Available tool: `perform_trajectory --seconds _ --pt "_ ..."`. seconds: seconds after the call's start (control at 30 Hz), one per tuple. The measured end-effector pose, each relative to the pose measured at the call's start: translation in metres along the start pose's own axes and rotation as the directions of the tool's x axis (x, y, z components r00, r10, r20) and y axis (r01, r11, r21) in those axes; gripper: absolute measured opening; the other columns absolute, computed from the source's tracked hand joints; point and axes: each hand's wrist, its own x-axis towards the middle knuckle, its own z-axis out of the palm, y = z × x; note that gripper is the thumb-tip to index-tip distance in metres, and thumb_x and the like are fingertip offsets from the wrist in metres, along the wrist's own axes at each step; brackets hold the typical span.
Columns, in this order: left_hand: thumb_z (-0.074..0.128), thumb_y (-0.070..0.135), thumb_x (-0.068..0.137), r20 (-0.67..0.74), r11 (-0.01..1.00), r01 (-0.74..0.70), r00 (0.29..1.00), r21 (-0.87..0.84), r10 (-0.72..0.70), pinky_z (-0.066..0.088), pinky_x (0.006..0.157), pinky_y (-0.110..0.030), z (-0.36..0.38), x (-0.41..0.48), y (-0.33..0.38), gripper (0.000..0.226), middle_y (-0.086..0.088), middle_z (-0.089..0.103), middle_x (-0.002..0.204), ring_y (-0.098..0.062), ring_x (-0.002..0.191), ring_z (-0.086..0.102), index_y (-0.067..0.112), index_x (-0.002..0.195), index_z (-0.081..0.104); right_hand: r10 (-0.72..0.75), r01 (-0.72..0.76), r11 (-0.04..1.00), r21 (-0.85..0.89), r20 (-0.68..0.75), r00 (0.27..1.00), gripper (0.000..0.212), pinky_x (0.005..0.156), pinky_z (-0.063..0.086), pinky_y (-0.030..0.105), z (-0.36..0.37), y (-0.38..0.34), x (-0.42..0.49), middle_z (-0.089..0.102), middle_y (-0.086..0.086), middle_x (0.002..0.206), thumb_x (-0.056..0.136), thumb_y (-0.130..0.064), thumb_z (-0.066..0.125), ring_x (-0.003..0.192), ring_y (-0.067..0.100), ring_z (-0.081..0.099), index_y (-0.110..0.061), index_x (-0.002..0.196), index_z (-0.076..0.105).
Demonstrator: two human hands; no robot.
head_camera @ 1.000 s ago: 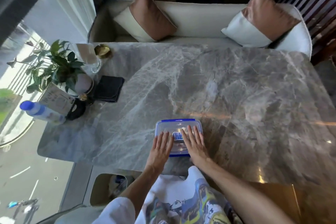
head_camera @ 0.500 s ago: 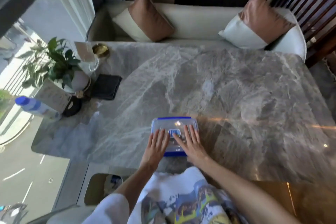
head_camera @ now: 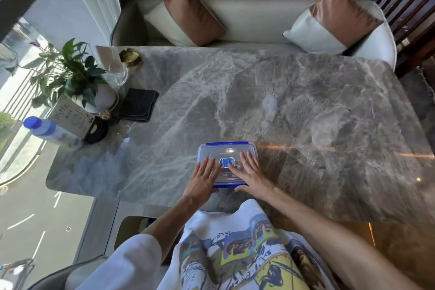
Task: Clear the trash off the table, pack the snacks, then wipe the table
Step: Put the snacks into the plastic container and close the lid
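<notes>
grey marble table (head_camera: 235,101), cream sofa (head_camera: 247,21)

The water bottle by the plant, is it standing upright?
No, the water bottle lies on its side at the left edge of the marble table, blue cap pointing outward, beside the potted plant.

Clear blue-rimmed snack container (head_camera: 227,162), lid on, sits flat near the table's (head_camera: 306,113) near edge.

Bright daylight from the left window (head_camera: 21,92); edges bend, slightly soft.
</notes>
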Motion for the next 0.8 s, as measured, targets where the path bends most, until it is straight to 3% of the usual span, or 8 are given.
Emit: perform_trajectory --seconds 0.23,0.3,0.4,0.5,0.53,0.6,0.7,0.8 --pt "0.045 0.016 0.098 -0.041 0.999 0.025 0.999 -0.022 -0.026 -0.004 0.122 -0.043 -0.018 0.009 -0.005 0.073 -0.004 -0.007 0.163 -0.027 0.151 -0.006 0.026 0.154 -0.001 0.139 -0.139 0.99 0.011 -0.023 0.99 0.073 0.122 -0.004 0.043 -0.014 -0.022 -0.008 -0.007 0.017 0.163 0.095 -0.049 0.049 0.151 0.035 -0.008 -0.035 0.154 0.008" --pt "0.039 0.005 0.095 -0.114 0.994 0.105 0.988 -0.02 -0.107 0.002 0.121 -0.049 -0.036 0.022 -0.013 0.07 -0.004 0.001 0.164 -0.026 0.152 0.0 0.035 0.153 0.012 0.108 -0.11 0.99 -0.091 -0.027 0.994 0.07 0.121 0.016 0.046 -0.023 -0.036 -0.01 0.012 0.019 0.161 0.095 -0.047 0.049 0.147 0.037 0.017 -0.033 0.154 0.014" --pt "0.041 0.006 0.093 -0.102 0.969 0.216 0.968 -0.119 -0.229 0.017 0.119 -0.049 -0.057 0.034 -0.009 0.06 -0.011 0.012 0.161 -0.03 0.15 0.006 0.033 0.145 0.036 -0.055 0.049 0.99 -0.134 -0.038 0.998 0.05 0.1 0.047 0.043 -0.028 -0.051 -0.016 0.047 0.009 0.145 0.094 -0.036 0.052 0.123 0.03 0.055 -0.028 0.143 0.043" --pt "0.047 0.011 0.093 -0.089 0.876 0.272 0.939 -0.398 -0.331 0.02 0.12 -0.044 -0.056 0.032 0.006 0.059 -0.013 0.011 0.161 -0.03 0.149 0.007 0.019 0.149 0.03 0.03 0.008 0.977 0.211 -0.176 0.984 0.033 0.089 0.053 0.035 -0.03 -0.052 -0.013 0.07 0.006 0.118 0.093 -0.019 0.052 0.108 0.028 0.065 -0.023 0.122 0.066" --pt "0.048 0.013 0.094 -0.121 0.799 0.292 0.904 -0.526 -0.41 0.02 0.119 -0.043 -0.051 0.027 0.011 0.063 -0.015 0.012 0.16 -0.031 0.148 0.011 0.014 0.152 0.022 0.116 -0.019 0.929 0.37 -0.242 0.963 0.035 0.091 0.051 0.033 -0.031 -0.05 -0.009 0.069 0.01 0.119 0.091 -0.011 0.054 0.11 0.029 0.065 -0.017 0.123 0.066" --pt "0.056 0.014 0.093 -0.1 0.5 0.264 0.802 -0.825 -0.588 0.028 0.114 -0.038 -0.036 0.011 0.021 0.068 -0.019 0.031 0.147 -0.033 0.139 0.03 0.002 0.149 0.02 0.317 -0.093 0.752 0.652 -0.236 0.919 0.051 0.106 0.042 0.033 -0.033 -0.043 -0.001 0.055 0.014 0.139 0.092 -0.005 0.057 0.128 0.028 0.054 -0.007 0.142 0.047" --pt "0.065 0.005 0.088 0.14 0.018 0.193 0.773 -0.981 -0.618 0.046 0.096 -0.039 -0.02 -0.007 0.029 0.055 -0.02 0.056 0.124 -0.036 0.118 0.056 -0.007 0.134 0.037 0.455 -0.305 0.368 0.878 0.116 0.883 0.069 0.109 0.036 0.03 -0.027 -0.036 0.008 0.041 0.012 0.151 0.095 -0.017 0.059 0.138 0.026 0.043 -0.007 0.152 0.023" --pt "0.064 0.001 0.088 0.245 -0.133 0.207 0.773 -0.969 -0.585 0.05 0.095 -0.049 -0.016 -0.015 0.025 0.046 -0.027 0.061 0.123 -0.033 0.106 0.062 -0.005 0.131 0.047 0.426 -0.298 0.249 0.921 0.173 0.888 0.049 0.087 0.045 0.023 -0.017 -0.039 0.007 0.059 0.017 0.134 0.093 -0.008 0.061 0.119 0.03 0.059 -0.004 0.139 0.045"
